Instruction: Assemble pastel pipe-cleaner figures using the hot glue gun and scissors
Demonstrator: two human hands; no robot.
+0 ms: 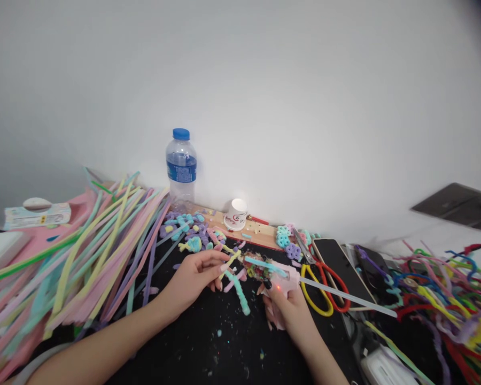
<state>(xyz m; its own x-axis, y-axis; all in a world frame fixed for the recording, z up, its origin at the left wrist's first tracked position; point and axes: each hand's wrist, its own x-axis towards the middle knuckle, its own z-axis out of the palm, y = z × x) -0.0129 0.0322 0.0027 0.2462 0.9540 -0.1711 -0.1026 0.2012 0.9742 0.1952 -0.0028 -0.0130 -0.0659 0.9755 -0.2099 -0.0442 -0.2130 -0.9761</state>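
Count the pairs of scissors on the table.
2: yellow scissors and red scissors lie side by side right of the glue gun held in the right hand. Others may be hidden under the pipe cleaners.

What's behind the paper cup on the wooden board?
Behind the paper cup on the wooden board only the bare white wall shows. A red stick-like thing pokes out at its right; the cup hides where it ends.
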